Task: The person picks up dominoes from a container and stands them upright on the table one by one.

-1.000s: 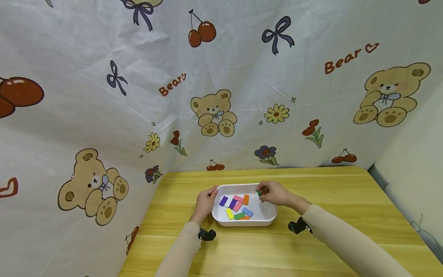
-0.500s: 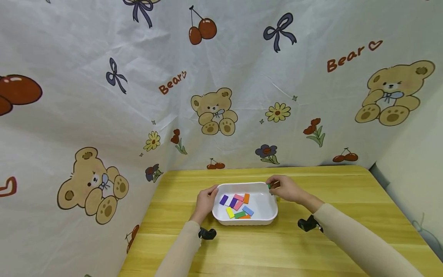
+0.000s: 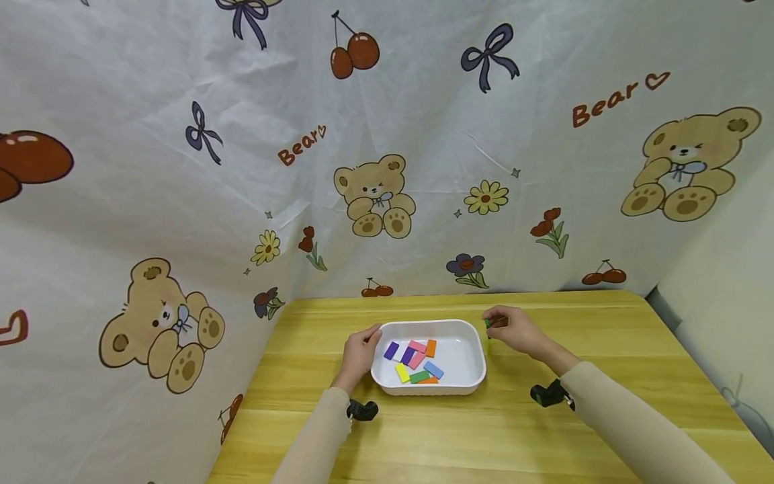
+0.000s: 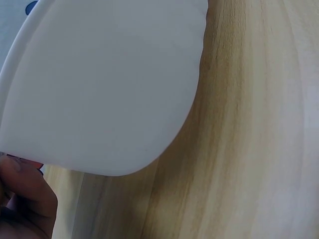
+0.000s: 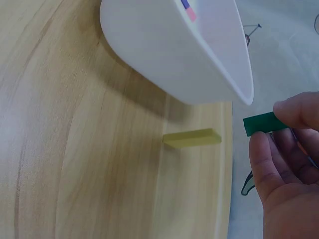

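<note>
At its left end, a white plastic basin [image 3: 426, 390] is held by my left hand [image 3: 358, 356], whose thumb lies at the rim. The basin's outer wall [image 4: 104, 89] fills much of the left wrist view. Just beyond its right end, my right hand [image 3: 517, 331] pinches a green block [image 5: 264, 123] between thumb and fingertips, above the table. Below it a yellow block [image 5: 193, 138] stands on edge on the wood, apart from the basin. Inside the basin lie several flat coloured blocks, among them a blue one [image 3: 433, 369] and a yellow one [image 3: 402, 372].
The wooden table [image 3: 459, 437] ends at a printed cloth [image 3: 423, 134] hung behind and on the left. A pale wall [image 3: 713, 289] with a cable runs along the right. Each wrist carries a black camera mount [image 3: 363, 410].
My right hand has moved right with the green block, from inside the basin over its rim to beside it. My left hand and the basin have stayed in place.
</note>
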The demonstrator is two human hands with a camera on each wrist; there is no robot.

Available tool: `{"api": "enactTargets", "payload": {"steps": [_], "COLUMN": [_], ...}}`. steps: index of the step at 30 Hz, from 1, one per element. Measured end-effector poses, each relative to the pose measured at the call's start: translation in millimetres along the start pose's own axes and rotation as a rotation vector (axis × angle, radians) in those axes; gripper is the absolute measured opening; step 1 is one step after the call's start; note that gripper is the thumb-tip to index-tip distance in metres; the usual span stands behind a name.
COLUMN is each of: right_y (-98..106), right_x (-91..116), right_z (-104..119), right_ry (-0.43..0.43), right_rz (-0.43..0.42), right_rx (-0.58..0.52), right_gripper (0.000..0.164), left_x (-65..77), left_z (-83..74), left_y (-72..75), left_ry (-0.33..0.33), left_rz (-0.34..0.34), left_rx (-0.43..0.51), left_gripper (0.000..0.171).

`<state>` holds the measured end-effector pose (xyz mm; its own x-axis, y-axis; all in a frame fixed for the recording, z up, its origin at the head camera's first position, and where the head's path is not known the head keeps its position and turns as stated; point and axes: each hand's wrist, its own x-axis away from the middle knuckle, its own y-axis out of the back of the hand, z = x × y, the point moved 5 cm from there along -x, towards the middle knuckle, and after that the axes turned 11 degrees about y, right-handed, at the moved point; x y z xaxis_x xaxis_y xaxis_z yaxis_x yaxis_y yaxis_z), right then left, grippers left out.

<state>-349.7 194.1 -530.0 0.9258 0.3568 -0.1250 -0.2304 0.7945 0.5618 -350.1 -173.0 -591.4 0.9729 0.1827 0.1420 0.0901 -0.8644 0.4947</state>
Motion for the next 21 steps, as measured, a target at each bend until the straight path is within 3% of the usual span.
{"api": "enactTargets", "payload": {"steps": [8,21], "right_y": [3,1], "right_x": [5,13], "right_z": [-15,-33], "right_ry": [-0.056,-0.055], "right_rz": [-0.002,-0.025], "right_rx": [0.013,0.018], "right_gripper": [0.031,0.033], "left_x": [0.7,0.7], "left_z": [-1.7,-1.6], "left_y": [-0.1,0.4], "left_ry": [-0.009,-0.025], "left_rz": [-0.002,-0.012], "left_rx": [0.014,-0.004], "left_gripper": [0.034,0.033]}}
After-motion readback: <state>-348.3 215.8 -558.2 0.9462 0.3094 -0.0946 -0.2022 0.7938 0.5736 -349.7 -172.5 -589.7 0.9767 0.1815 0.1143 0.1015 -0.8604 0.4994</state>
